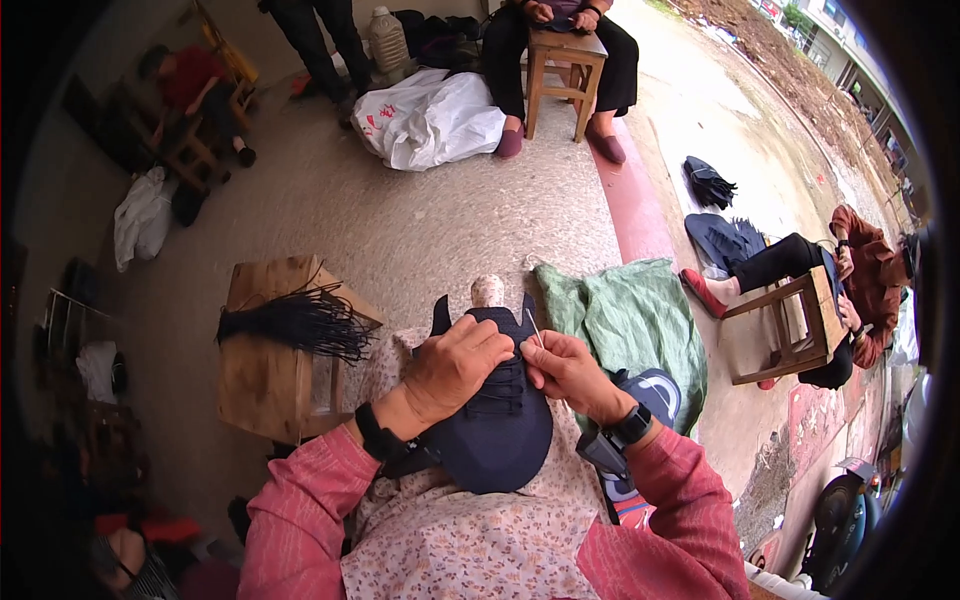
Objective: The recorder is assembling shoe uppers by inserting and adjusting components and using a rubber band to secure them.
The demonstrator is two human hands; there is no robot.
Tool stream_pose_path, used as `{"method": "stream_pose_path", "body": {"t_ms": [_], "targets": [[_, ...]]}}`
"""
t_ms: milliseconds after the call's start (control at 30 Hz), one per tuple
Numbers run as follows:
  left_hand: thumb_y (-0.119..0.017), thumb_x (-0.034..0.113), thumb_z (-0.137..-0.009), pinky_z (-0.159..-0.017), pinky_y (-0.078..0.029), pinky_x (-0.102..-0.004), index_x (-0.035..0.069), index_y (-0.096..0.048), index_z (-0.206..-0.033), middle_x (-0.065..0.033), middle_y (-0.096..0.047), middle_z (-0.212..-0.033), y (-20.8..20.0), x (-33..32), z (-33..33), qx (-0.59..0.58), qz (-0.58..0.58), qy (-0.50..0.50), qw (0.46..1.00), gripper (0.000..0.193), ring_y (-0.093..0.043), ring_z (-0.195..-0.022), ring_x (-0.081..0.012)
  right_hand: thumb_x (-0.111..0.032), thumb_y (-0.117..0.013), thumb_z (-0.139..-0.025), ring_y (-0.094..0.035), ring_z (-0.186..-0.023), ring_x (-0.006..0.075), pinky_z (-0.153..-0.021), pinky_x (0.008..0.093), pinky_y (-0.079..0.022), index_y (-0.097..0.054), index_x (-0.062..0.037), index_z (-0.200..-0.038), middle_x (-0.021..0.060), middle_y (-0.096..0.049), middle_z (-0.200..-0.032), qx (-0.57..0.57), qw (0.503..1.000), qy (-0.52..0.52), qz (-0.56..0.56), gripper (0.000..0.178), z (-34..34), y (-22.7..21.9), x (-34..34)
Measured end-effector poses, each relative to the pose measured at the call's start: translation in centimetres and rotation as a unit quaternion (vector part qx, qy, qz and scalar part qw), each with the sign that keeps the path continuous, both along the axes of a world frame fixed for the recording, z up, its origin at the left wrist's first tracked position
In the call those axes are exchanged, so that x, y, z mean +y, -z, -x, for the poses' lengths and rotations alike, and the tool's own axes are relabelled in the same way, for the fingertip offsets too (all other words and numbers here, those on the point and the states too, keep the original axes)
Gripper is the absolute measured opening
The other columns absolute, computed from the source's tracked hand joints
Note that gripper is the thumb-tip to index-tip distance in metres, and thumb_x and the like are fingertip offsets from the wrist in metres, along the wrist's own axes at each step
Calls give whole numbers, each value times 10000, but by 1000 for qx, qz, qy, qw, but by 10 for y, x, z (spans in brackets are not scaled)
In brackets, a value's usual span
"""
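Note:
A dark navy shoe upper (497, 450) lies across my lap, its rounded end toward me and two pointed flaps at the far end. Black lace (497, 395) crosses its middle in several rows. My left hand (450, 368) is closed at the upper's left side, its fingertips pinched over the lacing; any lace end in them is hidden. In my right hand (572, 374) is a thin metal needle-like tool (536, 328), pinched between thumb and fingers, pointing up and away beside the right flap.
Left of me, a wooden stool (262, 390) carries a bundle of black laces (300, 320). A green cloth (630, 315) and blue-grey pieces (650, 395) lie at my right. Ahead are a white sack (430, 120) and a seated person (505, 60); another person (865, 260) sits far right.

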State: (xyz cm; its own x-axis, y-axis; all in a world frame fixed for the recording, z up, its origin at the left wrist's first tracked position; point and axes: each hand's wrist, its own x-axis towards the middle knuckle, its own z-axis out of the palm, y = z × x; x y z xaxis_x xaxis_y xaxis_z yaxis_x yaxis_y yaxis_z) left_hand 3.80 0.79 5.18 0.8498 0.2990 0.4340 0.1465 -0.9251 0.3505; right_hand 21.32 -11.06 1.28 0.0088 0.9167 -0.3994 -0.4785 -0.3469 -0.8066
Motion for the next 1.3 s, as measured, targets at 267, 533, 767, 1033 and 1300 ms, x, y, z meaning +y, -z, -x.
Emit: {"method": "stream_pose_path", "body": {"t_ms": [267, 533, 767, 1033, 1300], "targets": [[-688, 109, -844, -611, -494, -363, 66, -598, -879, -63, -508, -797, 10, -2, 3, -35, 14, -19, 999, 106, -576, -756, -254, -281, -537, -1021, -347, -458, 34, -402, 201, -229, -532, -107, -902, -51, -475, -632, -5, 999, 28, 20, 211, 11, -2, 3], [-641, 114, -908, -727, -505, -340, 45, -607, -952, -73, -583, -907, 10, 6, 13, -90, 147, -26, 985, 88, -610, -855, -251, -292, -566, -1007, -324, -461, 33, -407, 204, -209, -537, -110, -922, -48, -456, -646, -70, 997, 34, 16, 204, 12, -4, 0], [-483, 437, -995, -1120, -307, -425, -7, -389, -1448, -171, -423, -1467, -8, 7, 34, -22, 41, -1, 999, 641, -372, -1385, -338, -148, -647, -952, -549, -596, 124, -538, 269, -432, -535, -13, -974, 51, -595, -723, -485, 851, 99, -174, 176, 25, -13, 5], [-440, 681, -902, -1193, -107, -543, 25, -37, -1551, -224, -42, -1608, 59, -9, 44, 29, 43, 28, 998, 1006, -67, -1493, -385, -108, -598, -967, -608, -609, 313, -555, 369, -471, -500, -25, -1045, 146, -601, -764, -549, 796, 96, -238, 151, 30, 7, 14], [-549, 652, -879, -1201, -73, -496, 28, 27, -1550, -225, 2, -1606, 57, -10, 52, -1, 155, 72, 985, 1082, -1, -1491, -403, -226, -671, -933, -378, -758, 62, -680, 207, -357, -450, -70, -1119, -43, -419, -863, -297, 937, -28, -181, 328, 10, 10, 2]]}}
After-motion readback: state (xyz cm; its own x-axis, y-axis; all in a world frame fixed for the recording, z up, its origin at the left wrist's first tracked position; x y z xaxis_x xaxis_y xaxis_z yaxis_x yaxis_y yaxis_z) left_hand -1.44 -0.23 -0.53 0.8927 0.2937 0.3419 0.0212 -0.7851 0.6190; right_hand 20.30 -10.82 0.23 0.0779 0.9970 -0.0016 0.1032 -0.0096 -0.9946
